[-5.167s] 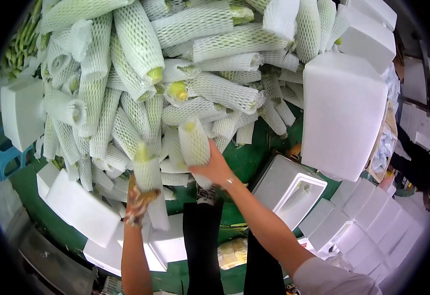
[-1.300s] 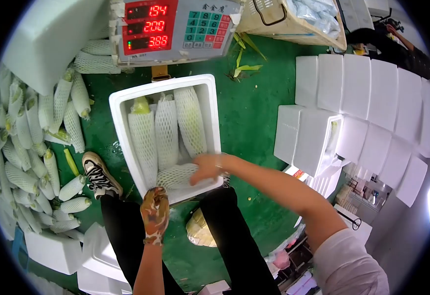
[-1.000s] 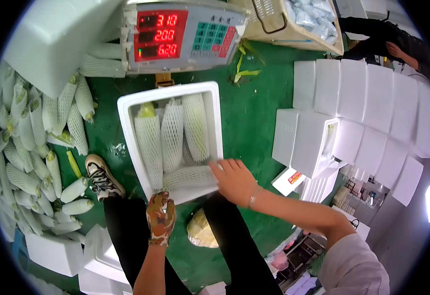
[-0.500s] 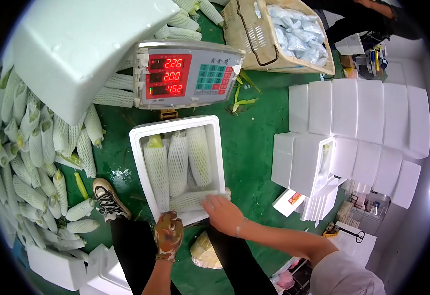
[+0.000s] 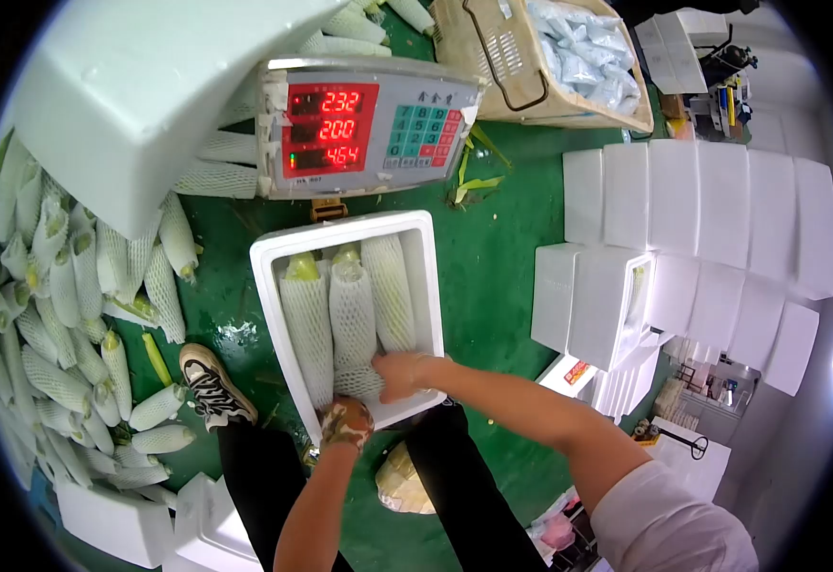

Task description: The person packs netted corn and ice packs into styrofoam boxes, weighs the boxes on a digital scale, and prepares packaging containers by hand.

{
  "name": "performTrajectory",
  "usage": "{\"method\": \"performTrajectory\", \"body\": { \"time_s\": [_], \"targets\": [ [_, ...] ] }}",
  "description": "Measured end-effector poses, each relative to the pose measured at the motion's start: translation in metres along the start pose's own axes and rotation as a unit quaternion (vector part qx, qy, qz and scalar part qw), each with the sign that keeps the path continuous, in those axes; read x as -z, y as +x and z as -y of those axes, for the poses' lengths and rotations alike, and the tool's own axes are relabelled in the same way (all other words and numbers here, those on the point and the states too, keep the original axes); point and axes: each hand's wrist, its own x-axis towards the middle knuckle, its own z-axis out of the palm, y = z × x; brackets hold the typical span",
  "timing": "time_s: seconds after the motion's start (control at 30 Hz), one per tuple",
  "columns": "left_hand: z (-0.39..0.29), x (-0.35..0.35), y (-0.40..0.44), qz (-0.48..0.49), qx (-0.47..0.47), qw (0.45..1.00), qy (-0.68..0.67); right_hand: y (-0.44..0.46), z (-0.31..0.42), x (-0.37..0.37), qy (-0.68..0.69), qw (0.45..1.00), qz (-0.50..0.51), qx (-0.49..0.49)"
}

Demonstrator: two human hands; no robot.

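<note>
A white foam box [image 5: 269, 315] stands between my feet. In it lie long pale green vegetables, each in a white foam net: a left one [image 5: 308, 334], a middle one [image 5: 352, 310] and a right one [image 5: 390, 296]. Another netted piece [image 5: 357, 383] lies crosswise at the near end, partly hidden. My right hand [image 5: 401, 374] is bare and reaches into the box, its fingers closed on the crosswise piece's right end. My left hand [image 5: 346, 422], in a camouflage-patterned glove, is at the near left corner by the other end; its fingers are mostly hidden.
A scale display [image 5: 369, 129] with red digits is beyond the box. Netted vegetables [image 5: 83, 276] are heaped at left, below a large foam box [image 5: 159, 105]. A crate [image 5: 493, 57] holds clear bags [image 5: 583, 57]. Foam boxes [image 5: 683, 200] are stacked at right.
Both hands have moved inward and lower at the box's near end. The crosswise piece sits deeper in the box. The red readings have risen slightly.
</note>
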Motion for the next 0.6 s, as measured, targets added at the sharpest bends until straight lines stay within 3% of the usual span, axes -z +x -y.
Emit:
{"method": "performTrajectory", "body": {
  "time_s": [0.1, 0.13, 0.2, 0.27, 0.3, 0.37, 0.4, 0.43, 0.47, 0.6],
  "targets": [
    [-0.008, 0.051, -0.005, 0.124, 0.001, 0.99, -0.06, 0.019, -0.015, -0.037, -0.053, 0.995, -0.081, 0.014],
    [-0.006, 0.039, -0.001, 0.111, 0.034, 0.986, -0.116, 0.016, -0.015, -0.044, -0.058, 0.991, -0.119, 0.016],
    [-0.002, -0.014, -0.012, -0.114, -0.018, 0.96, -0.254, 0.01, -0.009, -0.054, -0.122, 0.959, -0.254, 0.002],
    [-0.017, 0.039, -0.04, -0.204, -0.057, 0.965, -0.157, -0.009, 0.009, -0.056, -0.157, 0.927, -0.342, 0.008],
    [-0.031, 0.08, -0.051, -0.198, -0.036, 0.958, -0.202, -0.027, 0.02, -0.051, -0.168, 0.902, -0.398, 0.024],
    [-0.046, 0.114, -0.054, -0.35, -0.033, 0.909, -0.223, -0.027, 0.022, -0.068, -0.045, 0.94, -0.332, -0.059],
    [-0.052, 0.143, -0.046, -0.365, -0.033, 0.9, -0.236, -0.019, 0.017, -0.076, 0.018, 0.948, -0.303, -0.099],
    [-0.058, 0.169, -0.033, -0.383, -0.034, 0.889, -0.247, -0.009, 0.007, -0.085, 0.008, 0.926, -0.369, -0.079],
    [-0.061, 0.184, -0.017, -0.369, -0.014, 0.896, -0.247, -0.011, 0.007, -0.071, 0.013, 0.936, -0.34, -0.09],
    [-0.053, 0.145, 0.057, -0.39, 0.095, 0.908, -0.116, 0.013, 0.002, -0.075, 0.02, 0.962, -0.256, -0.093]
  ]
}}
